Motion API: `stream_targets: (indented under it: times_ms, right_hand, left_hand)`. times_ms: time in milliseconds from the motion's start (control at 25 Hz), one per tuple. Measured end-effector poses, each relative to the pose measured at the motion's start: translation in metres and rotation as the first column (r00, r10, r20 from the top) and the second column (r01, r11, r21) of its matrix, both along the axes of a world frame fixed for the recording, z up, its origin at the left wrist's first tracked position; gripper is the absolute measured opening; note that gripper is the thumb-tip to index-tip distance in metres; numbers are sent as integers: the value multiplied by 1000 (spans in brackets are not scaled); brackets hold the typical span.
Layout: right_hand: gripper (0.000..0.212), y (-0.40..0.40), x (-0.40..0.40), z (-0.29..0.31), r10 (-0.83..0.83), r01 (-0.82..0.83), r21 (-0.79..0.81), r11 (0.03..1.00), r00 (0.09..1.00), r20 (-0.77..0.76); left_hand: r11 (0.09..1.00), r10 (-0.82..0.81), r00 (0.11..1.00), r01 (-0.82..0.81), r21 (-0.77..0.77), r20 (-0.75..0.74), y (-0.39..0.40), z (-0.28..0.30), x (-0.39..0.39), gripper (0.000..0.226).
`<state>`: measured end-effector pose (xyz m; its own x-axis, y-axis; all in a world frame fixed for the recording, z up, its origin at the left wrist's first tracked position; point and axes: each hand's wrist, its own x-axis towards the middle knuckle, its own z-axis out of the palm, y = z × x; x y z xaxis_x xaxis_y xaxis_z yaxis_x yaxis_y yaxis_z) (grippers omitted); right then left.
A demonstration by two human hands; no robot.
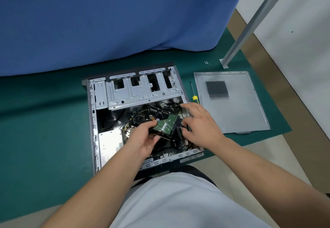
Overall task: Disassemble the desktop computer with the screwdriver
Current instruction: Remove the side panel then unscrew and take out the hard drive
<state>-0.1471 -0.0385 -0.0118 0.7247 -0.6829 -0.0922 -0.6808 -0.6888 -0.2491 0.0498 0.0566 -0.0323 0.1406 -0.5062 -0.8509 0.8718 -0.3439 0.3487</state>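
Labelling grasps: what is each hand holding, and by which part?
Left hand grips the hard drive by its near-left edge. Right hand is at its cable end; grip unclear.

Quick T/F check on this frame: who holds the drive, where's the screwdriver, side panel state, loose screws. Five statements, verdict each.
1. The left hand holds the hard drive, green board up. True.
2. The screwdriver is in the right hand. False: it lies on the green mat between the computer case and the side panel.
3. The side panel is off, lying flat to the right of the case. True.
4. The case stands upright. False: it lies on its side, open face up.
5. Small screws sit on the mat beyond the panel. True.
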Motion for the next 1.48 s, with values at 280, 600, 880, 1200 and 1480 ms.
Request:
stream_targets:
  times_ms: [280, 600, 880, 1200, 1480]
  right_hand:
    - [38, -8, 43, 19, -23, 8, 308, 951, 999, 44]
    - [17, -14, 68, 33, -410, 142, 770, 623, 897, 166]
    - [23, -8, 77, 25, -685, 43, 937, 348, 694, 222]
    - [23, -23, 68, 18, -766, 73, 952, 297, 614, 192]
    - [24, -22, 82, 9, -819, 118, 943, 312, 536, 204]
  left_hand:
    - [970, 234, 971, -230, -73, 50, 36, 25, 10, 28]
    - [959, 233, 902, -152, -239, 362, 30, 42, 41, 38]
    - [926, 114, 918, 40, -375, 379, -14, 50, 37, 64]
    - [928, -1, 945, 122, -351, 328, -36, 43, 37, 46]
    - [941, 28, 925, 104, -321, 380, -48, 39, 33, 46]
